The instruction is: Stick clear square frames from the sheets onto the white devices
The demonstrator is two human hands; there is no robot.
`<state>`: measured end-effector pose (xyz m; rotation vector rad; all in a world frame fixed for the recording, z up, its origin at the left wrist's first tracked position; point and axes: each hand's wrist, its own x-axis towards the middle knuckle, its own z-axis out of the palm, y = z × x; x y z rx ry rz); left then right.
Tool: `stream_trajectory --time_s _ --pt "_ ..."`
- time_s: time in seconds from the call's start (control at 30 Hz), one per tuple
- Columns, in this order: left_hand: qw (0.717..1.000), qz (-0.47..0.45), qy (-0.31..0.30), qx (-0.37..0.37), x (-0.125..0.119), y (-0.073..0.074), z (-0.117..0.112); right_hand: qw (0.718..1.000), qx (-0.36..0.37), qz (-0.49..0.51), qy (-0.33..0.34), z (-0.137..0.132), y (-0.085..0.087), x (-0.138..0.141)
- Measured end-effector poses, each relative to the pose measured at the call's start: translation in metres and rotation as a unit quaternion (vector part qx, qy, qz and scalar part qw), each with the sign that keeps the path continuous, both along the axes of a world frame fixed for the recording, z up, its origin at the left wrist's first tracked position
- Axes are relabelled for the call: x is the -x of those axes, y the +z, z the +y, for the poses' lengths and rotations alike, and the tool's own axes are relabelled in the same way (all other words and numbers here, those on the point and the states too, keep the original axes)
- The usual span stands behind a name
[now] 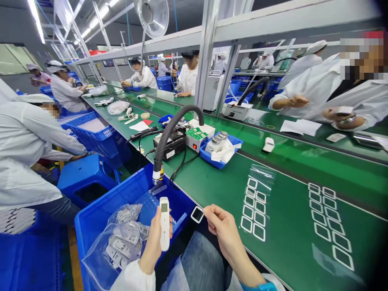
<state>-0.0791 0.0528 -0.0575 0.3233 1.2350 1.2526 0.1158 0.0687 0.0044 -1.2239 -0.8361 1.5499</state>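
Note:
A white handheld thermometer-like device with a small grey display stands upright in my left hand, whose fingers wrap round its sides. Between the thumb and fingertips of my right hand is a white rounded square frame, pinched at its right edge. The two hands are apart, the frame to the right of the device. Similar white frames lie in rows on a clear sheet on the green bench, and more sit in rows on a second sheet farther right.
A blue crate at my left holds bags of white plastic parts. On the bench stand a blue tray and a white box with green circuit boards. A ribbed hose arches over the crate. Several co-workers sit around.

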Motion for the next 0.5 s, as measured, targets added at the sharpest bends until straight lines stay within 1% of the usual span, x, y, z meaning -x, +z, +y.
stream_trajectory --time_s 0.1,0.17,0.23,0.33,0.5 --pt "0.997 -0.022 -0.069 -0.003 -0.028 0.020 -0.022 0.999 0.028 0.014 0.009 -0.003 0.002 -0.010" --pt "0.992 -0.037 -0.117 -0.008 -0.043 0.031 -0.032 1.000 0.024 0.006 0.005 -0.005 0.005 -0.015" --pt "0.988 -0.041 -0.150 -0.013 -0.055 0.040 -0.036 1.000 0.006 -0.013 0.002 -0.007 0.008 -0.020" --pt "0.984 -0.040 -0.175 -0.008 -0.067 0.048 -0.037 0.997 -0.035 -0.063 0.025 -0.009 0.012 -0.025" --pt "0.978 -0.049 -0.201 0.009 -0.076 0.051 -0.036 0.980 -0.109 -0.150 0.070 -0.007 0.011 -0.027"
